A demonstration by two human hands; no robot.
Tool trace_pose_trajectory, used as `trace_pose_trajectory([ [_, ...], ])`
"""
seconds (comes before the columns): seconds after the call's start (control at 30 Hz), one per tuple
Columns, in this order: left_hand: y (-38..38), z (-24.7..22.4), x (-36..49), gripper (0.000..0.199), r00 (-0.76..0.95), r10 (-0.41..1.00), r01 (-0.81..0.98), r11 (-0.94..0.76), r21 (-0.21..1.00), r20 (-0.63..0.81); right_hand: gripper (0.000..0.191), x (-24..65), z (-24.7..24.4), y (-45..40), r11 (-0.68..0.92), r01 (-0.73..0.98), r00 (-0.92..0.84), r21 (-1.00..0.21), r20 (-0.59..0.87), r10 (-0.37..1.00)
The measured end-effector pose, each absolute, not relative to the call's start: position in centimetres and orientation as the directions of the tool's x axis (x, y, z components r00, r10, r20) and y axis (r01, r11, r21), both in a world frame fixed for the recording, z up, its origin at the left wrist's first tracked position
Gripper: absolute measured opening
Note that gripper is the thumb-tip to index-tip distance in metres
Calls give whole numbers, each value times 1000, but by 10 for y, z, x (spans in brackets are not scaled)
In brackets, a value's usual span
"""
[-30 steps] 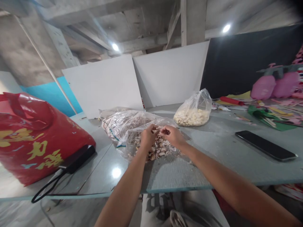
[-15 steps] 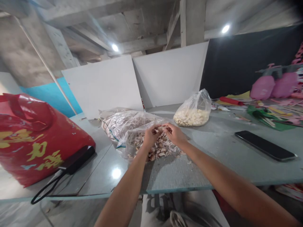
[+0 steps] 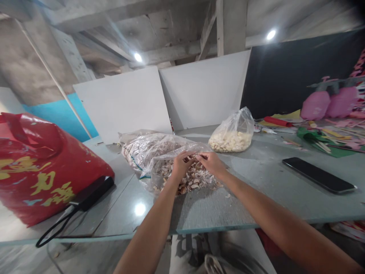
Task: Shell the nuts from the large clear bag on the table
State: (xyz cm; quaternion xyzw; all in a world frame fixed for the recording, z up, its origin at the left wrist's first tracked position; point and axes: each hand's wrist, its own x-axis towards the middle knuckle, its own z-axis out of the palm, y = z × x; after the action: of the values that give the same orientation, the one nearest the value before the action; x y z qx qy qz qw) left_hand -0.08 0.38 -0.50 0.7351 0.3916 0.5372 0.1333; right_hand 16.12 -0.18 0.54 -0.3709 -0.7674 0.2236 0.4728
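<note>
My left hand (image 3: 181,164) and my right hand (image 3: 211,163) meet over a loose pile of brown and pale pieces and flaky skins (image 3: 194,180). The fingers of both are bent into a pinch, their tips close together. Whatever lies between them is too small and too covered to name. A clear plastic bag (image 3: 154,146) with more such pieces lies on its side at the left of the pile, its mouth towards the hands. Beyond my right hand stands another clear bag (image 3: 232,139), part filled with cream-coloured pieces that resemble peeled cloves.
The grey table (image 3: 211,217) carries a phone (image 3: 318,174) at right and a black power bank (image 3: 95,192) with a cable at left. A red bag (image 3: 57,163) stands at the far left. Craft scraps (image 3: 330,140) and pink bottles (image 3: 316,105) lie back right.
Both hands stay over the pile with only slight finger movement; the right fingertips have shifted a little. The bags and other things have not moved.
</note>
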Motion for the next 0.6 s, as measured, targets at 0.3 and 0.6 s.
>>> trace_pose_trajectory([
  [0.3, 5, -7, -3, 24, 163, 722, 520, -642, 563, 673, 26, 160, 4, -2, 592, 372, -283, -715, 520, 806],
  [0.6, -2, -2, 3, 22, 261, 687, 613, -661, 433, 678, 11, 155, 3, -3, 511, 519, -154, -685, 513, 844],
])
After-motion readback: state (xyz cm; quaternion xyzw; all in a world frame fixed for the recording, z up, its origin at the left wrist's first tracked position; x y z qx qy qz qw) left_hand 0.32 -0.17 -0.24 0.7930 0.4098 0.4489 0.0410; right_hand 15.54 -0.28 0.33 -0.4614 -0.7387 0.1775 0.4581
